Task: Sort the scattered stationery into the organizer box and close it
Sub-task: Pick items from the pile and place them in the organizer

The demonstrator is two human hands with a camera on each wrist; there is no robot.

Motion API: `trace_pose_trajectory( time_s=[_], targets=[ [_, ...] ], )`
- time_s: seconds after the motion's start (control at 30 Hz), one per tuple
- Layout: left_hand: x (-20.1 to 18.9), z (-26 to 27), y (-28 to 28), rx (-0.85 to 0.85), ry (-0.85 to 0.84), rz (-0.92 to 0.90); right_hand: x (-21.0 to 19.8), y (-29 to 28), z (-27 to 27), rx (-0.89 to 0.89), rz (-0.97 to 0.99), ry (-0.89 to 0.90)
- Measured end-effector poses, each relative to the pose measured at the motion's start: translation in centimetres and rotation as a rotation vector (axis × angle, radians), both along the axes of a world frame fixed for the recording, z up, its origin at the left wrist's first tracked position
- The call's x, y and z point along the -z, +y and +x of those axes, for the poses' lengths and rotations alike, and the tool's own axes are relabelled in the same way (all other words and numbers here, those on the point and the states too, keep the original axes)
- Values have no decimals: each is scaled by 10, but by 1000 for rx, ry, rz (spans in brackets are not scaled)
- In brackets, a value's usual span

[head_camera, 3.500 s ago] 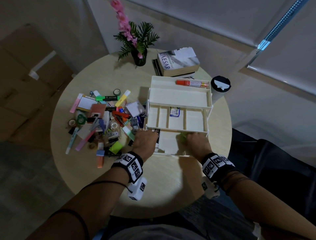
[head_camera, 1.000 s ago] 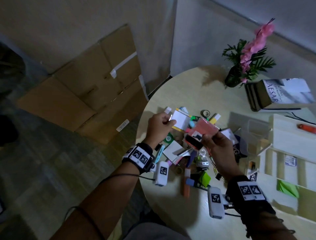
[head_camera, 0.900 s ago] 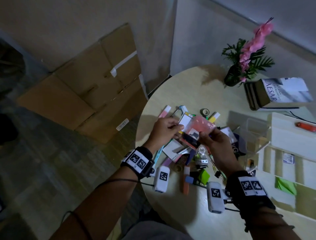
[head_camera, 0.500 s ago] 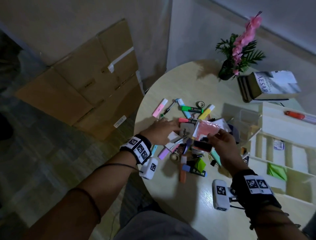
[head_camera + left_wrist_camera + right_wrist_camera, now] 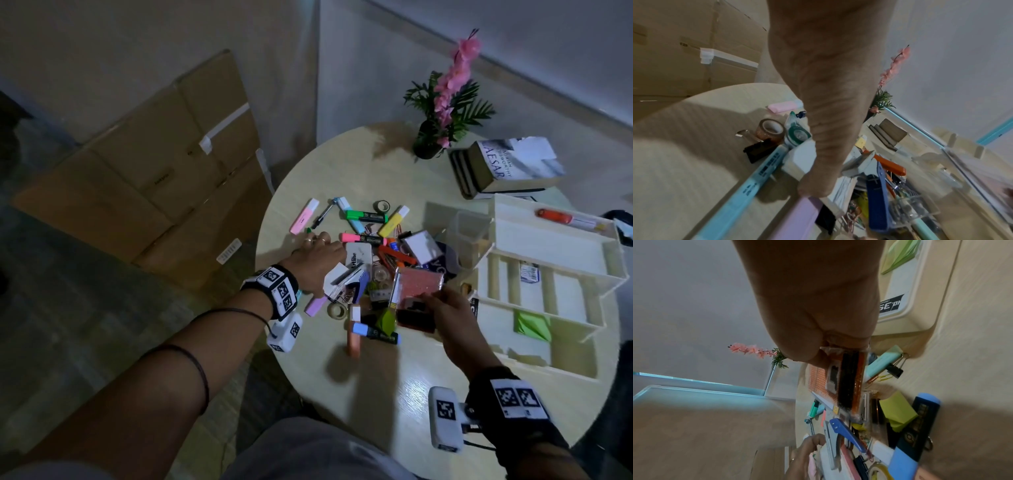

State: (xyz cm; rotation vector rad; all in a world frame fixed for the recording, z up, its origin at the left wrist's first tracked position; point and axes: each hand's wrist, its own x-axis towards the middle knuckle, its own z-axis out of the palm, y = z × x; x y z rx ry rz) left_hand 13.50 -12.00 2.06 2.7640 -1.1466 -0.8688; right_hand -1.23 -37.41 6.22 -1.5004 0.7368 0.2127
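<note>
While the right hand point(image 5: 448, 318) pinches a pink packet point(image 5: 416, 287) above the stationery pile point(image 5: 363, 274), the left hand point(image 5: 317, 260) rests on it, fingers straight.

Round surface point(image 5: 404, 383) ahead. Stationery pile point(image 5: 363, 270) at centre-left. Organizer box point(image 5: 565, 294) at 3 o'clock of pile, open, tiers stepped. Sticky pad point(image 5: 532, 325) in box's lower tier; marker point(image 5: 555, 216) in top tier. Book stack point(image 5: 507, 168) at 12 o'clock of box. Potted plant point(image 5: 442, 116) at 9 o'clock of books. Cardboard boxes point(image 5: 154, 171) on floor, at 9 o'clock of surface. Left hand point(image 5: 315, 263) on pile's 9 o'clock edge; right hand point(image 5: 452, 322) at its 4 o'clock, between pile and box.
</note>
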Motion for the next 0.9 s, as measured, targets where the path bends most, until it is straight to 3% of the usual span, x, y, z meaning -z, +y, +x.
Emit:
trace_pose_trajectory(
  time_s=[0.2,0.4,0.5,0.67,0.8,0.9],
  targets=[
    [-10,0,-1,-37,-52,-54,8,0,-7,15,16,54],
    [-46,3,-3,-199,-188,-120,5,6,-7,20,48,59],
    [-65,-9,-19,-427,-83,-292,5,15,-5,33,80,17],
    [-66,-60,-71,-714,63,-565,-7,34,5,114,137,-70],
    [-59,-86,-102,-876,114,-610,-12,38,10,195,178,-89],
    [-47,-90,-114,-806,157,-532,-16,31,8,123,181,-100]
  ],
)
